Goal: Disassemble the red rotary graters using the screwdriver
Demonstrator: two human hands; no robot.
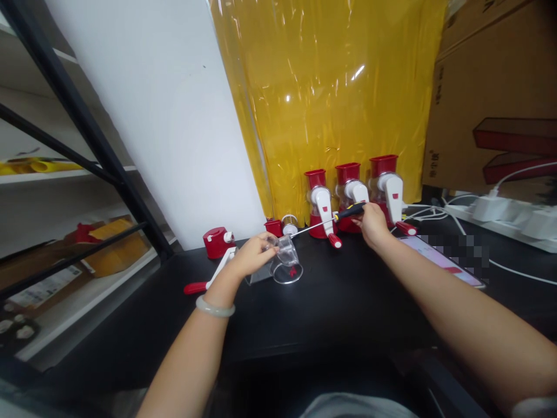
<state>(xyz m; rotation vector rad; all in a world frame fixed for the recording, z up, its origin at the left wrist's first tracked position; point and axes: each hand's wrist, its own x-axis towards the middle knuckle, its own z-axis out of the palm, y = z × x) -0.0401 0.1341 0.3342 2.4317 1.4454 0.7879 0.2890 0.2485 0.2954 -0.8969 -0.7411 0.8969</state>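
My left hand (256, 254) is closed on a clear plastic grater housing (288, 264), which lies on its side with its round opening facing me. In my right hand (373, 225) is a screwdriver (350, 211) with a black and yellow handle. Its long shaft points left, and the tip meets the upper part of the clear housing; whether a screw sits there is too small to tell. Left of my left hand are a red base (217, 242) and a white crank (221, 267) with a red grip. Behind the housing stands a metal grater drum (289, 224) beside a small red part (274, 227).
Three assembled red-and-white rotary graters (322, 203) stand along the back of the black table (331, 313). A tablet (439, 261) lies at right, near white cables and a power strip (509, 212). A large cardboard box (491, 98) rises behind; a black-framed shelf (87, 110) is at left.
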